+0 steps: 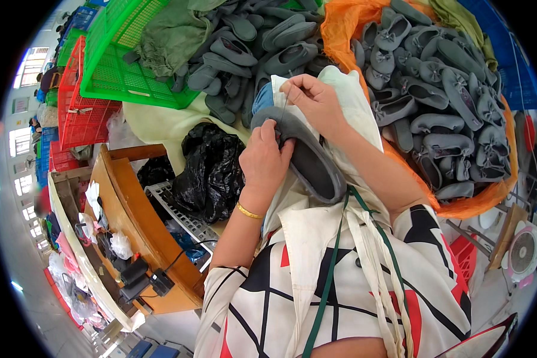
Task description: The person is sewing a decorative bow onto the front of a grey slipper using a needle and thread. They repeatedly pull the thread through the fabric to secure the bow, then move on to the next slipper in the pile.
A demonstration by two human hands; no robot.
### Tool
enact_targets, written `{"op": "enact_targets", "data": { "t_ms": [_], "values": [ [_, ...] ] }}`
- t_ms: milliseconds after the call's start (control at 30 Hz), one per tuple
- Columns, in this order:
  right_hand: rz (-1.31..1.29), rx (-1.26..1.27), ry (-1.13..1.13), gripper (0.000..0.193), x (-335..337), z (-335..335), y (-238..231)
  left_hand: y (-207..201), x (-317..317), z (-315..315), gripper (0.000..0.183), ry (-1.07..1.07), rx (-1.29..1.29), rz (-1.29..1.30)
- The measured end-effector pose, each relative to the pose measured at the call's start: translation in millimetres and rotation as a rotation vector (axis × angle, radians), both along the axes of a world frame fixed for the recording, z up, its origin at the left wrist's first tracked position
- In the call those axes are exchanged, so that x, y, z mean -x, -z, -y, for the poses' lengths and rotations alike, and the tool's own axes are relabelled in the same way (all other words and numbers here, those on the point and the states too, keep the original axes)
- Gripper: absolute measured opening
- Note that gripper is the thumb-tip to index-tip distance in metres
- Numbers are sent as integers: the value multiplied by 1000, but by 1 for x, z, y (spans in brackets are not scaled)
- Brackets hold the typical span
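My left hand (pixel 264 156) is closed round a grey slip-on shoe (pixel 309 156), with the thumb at its opening. The shoe lies tilted above my lap, its sole end toward me and its dark inside facing up. Just beyond the shoe's far end, my right hand (pixel 317 106) pinches a thin thread (pixel 284 106) that runs down to the shoe. Whether a needle is between those fingertips is too small to tell. Cream cloth (pixel 358 98) and a bit of blue fabric (pixel 262 100) lie beneath and behind the hands.
Grey shoes with bows (pixel 438 92) fill an orange-lined container (pixel 334 27) at the right. More grey shoes (pixel 235 51) are heaped ahead, beside a green crate (pixel 110 68). At left stand a wooden desk (pixel 137 232) and a black plastic bag (pixel 206 173). A fan (pixel 524 252) sits far right.
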State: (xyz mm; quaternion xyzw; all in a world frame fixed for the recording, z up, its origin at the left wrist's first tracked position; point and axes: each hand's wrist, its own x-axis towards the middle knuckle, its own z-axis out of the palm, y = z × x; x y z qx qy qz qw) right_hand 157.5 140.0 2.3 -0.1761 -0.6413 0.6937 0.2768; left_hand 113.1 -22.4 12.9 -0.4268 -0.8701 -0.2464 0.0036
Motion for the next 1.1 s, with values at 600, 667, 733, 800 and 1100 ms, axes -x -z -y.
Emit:
{"op": "enact_targets", "data": {
  "t_ms": [600,667,733,800,1100],
  "values": [
    [-375,791,-84,30,-56,26,-83,-37,47,-30,37,520,-275,-293],
    [-341,766,-42,29,-70,36,-71,-26,41,-27,35,589,-218,-233],
    [-307,708,-24,27,-88,48,-61,-11,31,-23,33,645,-137,-162],
    [-155,693,-61,28,-112,72,-66,14,12,-13,31,685,-124,-11],
    [-59,-451,260,10,-136,22,-32,13,-15,-23,35,611,144,497]
  ]
}}
